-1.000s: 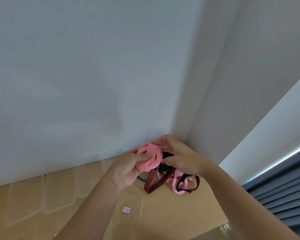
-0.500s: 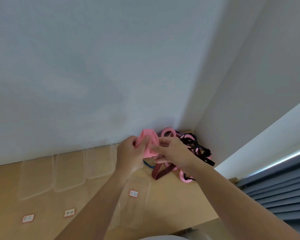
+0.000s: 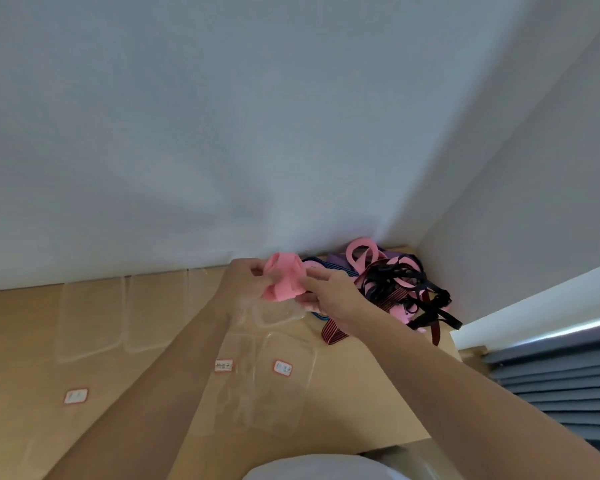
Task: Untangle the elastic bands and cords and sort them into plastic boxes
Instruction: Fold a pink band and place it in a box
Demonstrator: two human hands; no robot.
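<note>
A wide pink elastic band (image 3: pixel 284 278) is bunched up above the wooden table, held from both sides. My left hand (image 3: pixel 243 282) grips its left part and my right hand (image 3: pixel 329 292) pinches its right part. A tangled heap of bands and cords (image 3: pixel 395 289), pink, black, purple, blue and red-striped, lies in the far right corner against the wall. Clear plastic boxes sit on the table: one (image 3: pixel 281 379) with a red-edged label just below my hands, one (image 3: pixel 232 375) beside it, and two more (image 3: pixel 90 317) further left.
The wooden table (image 3: pixel 361 410) ends at its right edge near a grey blind (image 3: pixel 561 375). White walls meet in the corner behind the heap. A loose label (image 3: pixel 76 396) lies at the left. A white rounded object (image 3: pixel 326 469) shows at the bottom edge.
The pink band has come away from the tangle, which now lies apart in the corner. Both hands have shifted left with the band, over the boxes.
</note>
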